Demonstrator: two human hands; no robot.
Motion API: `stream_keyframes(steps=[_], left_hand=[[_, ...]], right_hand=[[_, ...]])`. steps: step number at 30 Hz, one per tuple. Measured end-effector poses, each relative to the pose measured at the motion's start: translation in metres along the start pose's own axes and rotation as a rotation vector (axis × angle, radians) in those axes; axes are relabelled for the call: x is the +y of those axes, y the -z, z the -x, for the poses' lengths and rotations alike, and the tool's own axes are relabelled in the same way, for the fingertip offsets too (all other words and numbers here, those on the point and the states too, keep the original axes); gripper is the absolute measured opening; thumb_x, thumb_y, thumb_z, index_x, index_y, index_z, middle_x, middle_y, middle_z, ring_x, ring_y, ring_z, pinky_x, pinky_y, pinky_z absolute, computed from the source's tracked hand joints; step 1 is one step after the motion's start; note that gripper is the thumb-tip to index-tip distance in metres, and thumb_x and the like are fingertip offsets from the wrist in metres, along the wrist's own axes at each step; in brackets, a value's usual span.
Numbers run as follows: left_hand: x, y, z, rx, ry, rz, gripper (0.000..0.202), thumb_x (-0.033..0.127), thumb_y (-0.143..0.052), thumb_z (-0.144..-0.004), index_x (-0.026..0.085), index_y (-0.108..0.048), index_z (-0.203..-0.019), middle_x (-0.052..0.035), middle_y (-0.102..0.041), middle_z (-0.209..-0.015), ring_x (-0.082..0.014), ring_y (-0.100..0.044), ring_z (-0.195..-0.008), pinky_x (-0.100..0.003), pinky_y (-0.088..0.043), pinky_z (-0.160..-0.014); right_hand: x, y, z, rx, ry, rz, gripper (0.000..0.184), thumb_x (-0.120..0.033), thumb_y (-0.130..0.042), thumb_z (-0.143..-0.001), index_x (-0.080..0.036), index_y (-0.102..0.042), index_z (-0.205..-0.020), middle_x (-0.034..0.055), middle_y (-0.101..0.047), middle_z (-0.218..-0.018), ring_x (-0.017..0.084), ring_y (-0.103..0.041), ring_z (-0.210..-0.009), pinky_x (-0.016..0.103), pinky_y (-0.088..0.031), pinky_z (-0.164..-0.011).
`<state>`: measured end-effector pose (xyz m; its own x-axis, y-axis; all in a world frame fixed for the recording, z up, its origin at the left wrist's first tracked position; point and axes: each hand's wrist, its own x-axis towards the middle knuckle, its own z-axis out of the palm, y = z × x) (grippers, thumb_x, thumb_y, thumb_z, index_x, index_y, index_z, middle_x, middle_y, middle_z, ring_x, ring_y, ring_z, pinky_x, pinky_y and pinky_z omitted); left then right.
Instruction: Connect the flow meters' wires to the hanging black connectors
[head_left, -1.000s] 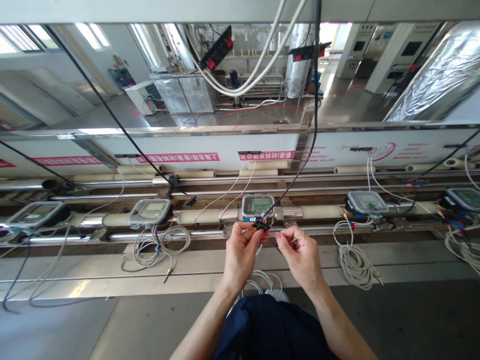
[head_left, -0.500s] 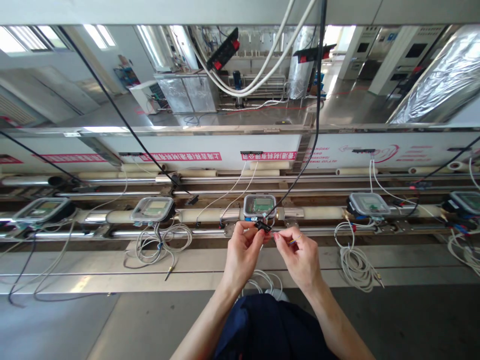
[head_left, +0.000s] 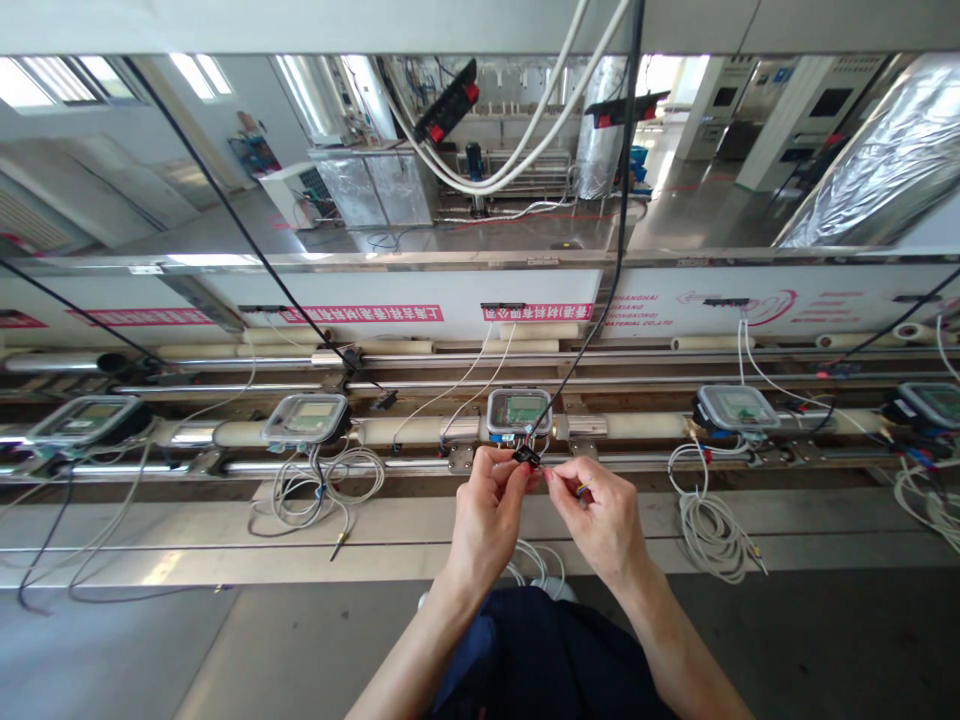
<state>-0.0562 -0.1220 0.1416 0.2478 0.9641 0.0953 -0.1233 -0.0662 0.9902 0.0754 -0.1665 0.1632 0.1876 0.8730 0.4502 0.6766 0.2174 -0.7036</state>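
My left hand (head_left: 487, 505) pinches a small black connector block (head_left: 526, 456) with a bit of red on it. A black cable (head_left: 581, 350) runs down from above to this block. Close on the right, my right hand (head_left: 596, 505) is closed in a pinch on thin wire ends, and a blue-and-yellow wire tip (head_left: 582, 490) shows by its fingers. The fingertips of both hands nearly meet. Just beyond them sits a meter with a clear lid and green circuit board (head_left: 523, 408), mounted on the pipe. Whether the wires enter the block is too small to tell.
More meters stand along the pipe, one at the left (head_left: 306, 418) and one at the right (head_left: 739, 408). Coiled grey cables (head_left: 712, 535) hang over the metal ledge (head_left: 420, 540). White hoses (head_left: 517, 165) and black clips (head_left: 448, 100) hang overhead.
The black cable's lower end has shifted a little left, and the black block has turned slightly in my left hand. Both hands stay almost in place.
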Motion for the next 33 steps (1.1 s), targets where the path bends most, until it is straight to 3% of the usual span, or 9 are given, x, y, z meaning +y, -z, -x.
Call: stream_keyframes(steps=[8, 16, 26, 33], left_hand=[[0.0008, 0.0011, 0.0035, 0.017, -0.032, -0.131, 0.019, 0.034, -0.055, -0.087, 0.020, -0.045, -0.093, -0.0055, -0.069, -0.087, -0.0194, -0.066, -0.080, -0.025, -0.052, -0.068], [0.0016, 0.0006, 0.0042, 0.005, -0.026, -0.104, 0.020, 0.035, -0.055, -0.087, 0.020, -0.043, -0.094, -0.0059, -0.068, -0.086, -0.0195, -0.066, -0.078, -0.027, -0.052, -0.069], [0.0017, 0.0016, 0.0085, 0.022, -0.143, -0.320, 0.013, 0.029, -0.052, -0.089, 0.021, -0.045, -0.096, -0.0048, -0.068, -0.087, -0.0171, -0.066, -0.076, -0.021, -0.047, -0.062], [0.0034, 0.0018, 0.0096, 0.038, -0.113, -0.309, 0.012, 0.028, -0.053, -0.088, 0.021, -0.046, -0.095, -0.0037, -0.068, -0.087, -0.0156, -0.066, -0.075, -0.019, -0.046, -0.059]], right_hand=[[0.0011, -0.0022, 0.0021, 0.016, 0.026, 0.025, 0.017, -0.023, -0.052, -0.086, -0.019, -0.057, -0.071, -0.0003, -0.059, -0.066, 0.010, -0.053, -0.059, 0.021, -0.041, -0.059], [-0.0005, -0.0011, 0.0035, 0.006, 0.059, 0.040, 0.016, -0.022, -0.051, -0.086, -0.019, -0.058, -0.072, 0.0007, -0.061, -0.067, 0.011, -0.055, -0.061, 0.022, -0.043, -0.060], [0.0008, -0.0040, 0.0042, -0.002, 0.066, 0.068, 0.017, -0.022, -0.050, -0.087, -0.019, -0.058, -0.071, 0.0004, -0.059, -0.065, 0.011, -0.053, -0.060, 0.022, -0.041, -0.060], [-0.0006, -0.0057, 0.0047, -0.022, 0.001, -0.001, 0.017, -0.025, -0.052, -0.086, -0.019, -0.059, -0.073, 0.0002, -0.060, -0.067, 0.010, -0.053, -0.059, 0.022, -0.040, -0.058]])
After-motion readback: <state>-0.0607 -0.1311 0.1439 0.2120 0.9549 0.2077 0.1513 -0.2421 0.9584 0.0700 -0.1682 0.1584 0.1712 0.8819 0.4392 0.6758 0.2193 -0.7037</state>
